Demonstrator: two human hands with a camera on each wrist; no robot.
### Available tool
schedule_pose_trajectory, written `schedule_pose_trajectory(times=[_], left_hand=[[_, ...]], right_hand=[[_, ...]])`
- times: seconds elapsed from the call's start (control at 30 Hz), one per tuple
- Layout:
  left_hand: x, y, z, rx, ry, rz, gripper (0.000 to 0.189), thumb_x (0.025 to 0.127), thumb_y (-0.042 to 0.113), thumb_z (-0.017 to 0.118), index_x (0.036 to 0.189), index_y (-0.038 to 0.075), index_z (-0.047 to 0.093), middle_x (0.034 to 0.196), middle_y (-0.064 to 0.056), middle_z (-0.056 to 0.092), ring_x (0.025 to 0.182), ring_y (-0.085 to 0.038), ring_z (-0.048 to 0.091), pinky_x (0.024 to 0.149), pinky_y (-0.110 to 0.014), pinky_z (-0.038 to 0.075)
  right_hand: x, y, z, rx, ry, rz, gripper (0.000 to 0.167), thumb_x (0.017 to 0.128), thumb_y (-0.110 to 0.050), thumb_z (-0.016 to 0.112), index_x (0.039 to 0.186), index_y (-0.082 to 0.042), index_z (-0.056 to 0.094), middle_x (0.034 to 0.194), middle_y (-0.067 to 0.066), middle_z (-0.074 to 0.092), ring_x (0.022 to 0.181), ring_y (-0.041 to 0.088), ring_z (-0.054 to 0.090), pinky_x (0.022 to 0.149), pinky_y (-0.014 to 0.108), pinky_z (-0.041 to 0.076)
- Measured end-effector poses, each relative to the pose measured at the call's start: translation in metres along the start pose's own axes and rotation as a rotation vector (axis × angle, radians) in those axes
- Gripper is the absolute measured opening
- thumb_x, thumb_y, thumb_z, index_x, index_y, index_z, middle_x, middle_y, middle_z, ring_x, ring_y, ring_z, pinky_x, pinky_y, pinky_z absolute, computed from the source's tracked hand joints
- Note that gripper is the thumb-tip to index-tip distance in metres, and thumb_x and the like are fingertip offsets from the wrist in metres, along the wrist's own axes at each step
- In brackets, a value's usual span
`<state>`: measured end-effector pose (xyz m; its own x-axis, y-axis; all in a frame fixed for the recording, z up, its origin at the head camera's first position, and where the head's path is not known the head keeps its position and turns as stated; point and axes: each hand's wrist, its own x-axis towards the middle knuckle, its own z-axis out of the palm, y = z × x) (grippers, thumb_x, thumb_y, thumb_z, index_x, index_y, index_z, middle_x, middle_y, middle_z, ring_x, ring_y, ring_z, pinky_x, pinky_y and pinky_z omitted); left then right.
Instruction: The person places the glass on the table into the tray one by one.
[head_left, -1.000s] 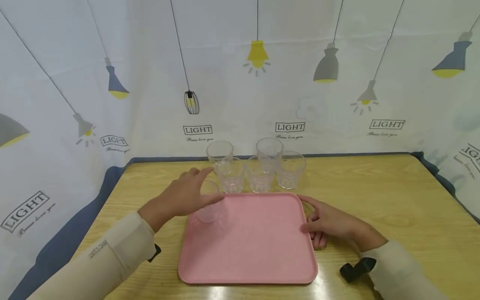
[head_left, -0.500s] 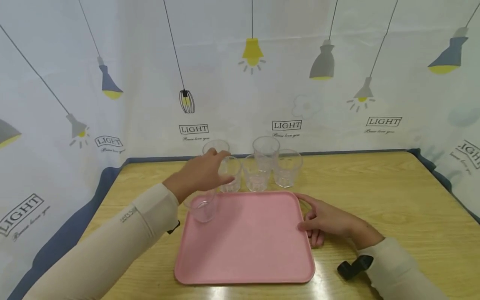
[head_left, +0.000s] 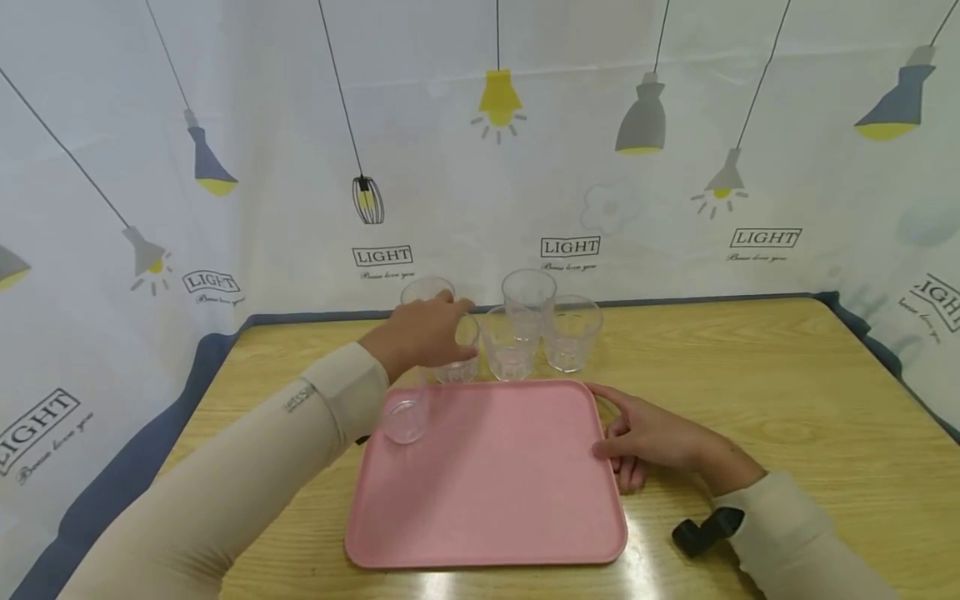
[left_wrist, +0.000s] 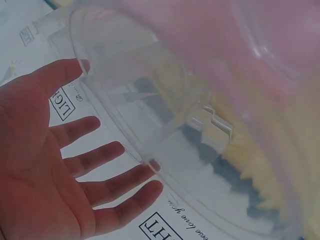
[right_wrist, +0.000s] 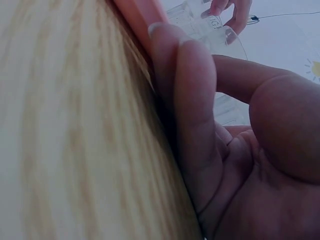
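Note:
My left hand reaches over the back-left of the pink tray, fingers spread beside a clear tumbler. In the left wrist view, a see-through tumbler is in front of the spread left hand; whether the fingertips touch it, I cannot tell. Another clear tumbler stands upright on the tray's back-left corner, partly hidden by the left arm. My right hand holds the tray's right edge, thumb on the rim and other fingers curled at the side. Its fingers lie low against the wooden table.
More clear tumblers stand close together behind the tray: one tumbler in front, another tumbler to its right, a tumbler at the back. A far-left tumbler is partly behind the left hand. A lamp-printed cloth hangs behind the table.
The left hand has moved away from the tumbler on the tray, rightward and back to the row of tumblers. The right hand stays on the tray's edge; the view has shifted slightly.

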<state>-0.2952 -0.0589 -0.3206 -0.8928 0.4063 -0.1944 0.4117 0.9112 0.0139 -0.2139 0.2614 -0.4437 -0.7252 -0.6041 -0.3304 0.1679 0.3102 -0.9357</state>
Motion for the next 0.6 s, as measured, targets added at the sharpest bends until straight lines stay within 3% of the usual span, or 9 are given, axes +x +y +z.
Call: schedule_pose_trajectory(times=[0.17, 0.6], left_hand=[[0.0003, 0.0005, -0.0019, 0.000, -0.023, 0.000, 0.074, 0.090, 0.047, 0.069, 0.152, 0.019, 0.041, 0.150, -0.015, 0.044, 0.124, -0.041, 0.056, 0.102, -0.059, 0.046], [0.0009, 0.0001, -0.0003, -0.001, -0.012, 0.027, 0.076, 0.084, 0.039, 0.078, 0.149, 0.020, 0.045, 0.144, -0.013, 0.048, 0.114, -0.040, 0.058, 0.096, -0.057, 0.049]], right_hand=[[0.0005, -0.0003, -0.0002, 0.001, -0.004, -0.008, 0.094, 0.096, -0.012, 0.066, 0.161, -0.024, 0.000, 0.073, 0.013, 0.069, 0.052, 0.016, 0.068, 0.053, 0.040, 0.059], [-0.0002, -0.0017, 0.0015, -0.011, -0.008, -0.023, 0.096, 0.096, -0.012, 0.066, 0.161, -0.021, -0.003, 0.072, 0.012, 0.067, 0.052, 0.016, 0.068, 0.053, 0.039, 0.059]])
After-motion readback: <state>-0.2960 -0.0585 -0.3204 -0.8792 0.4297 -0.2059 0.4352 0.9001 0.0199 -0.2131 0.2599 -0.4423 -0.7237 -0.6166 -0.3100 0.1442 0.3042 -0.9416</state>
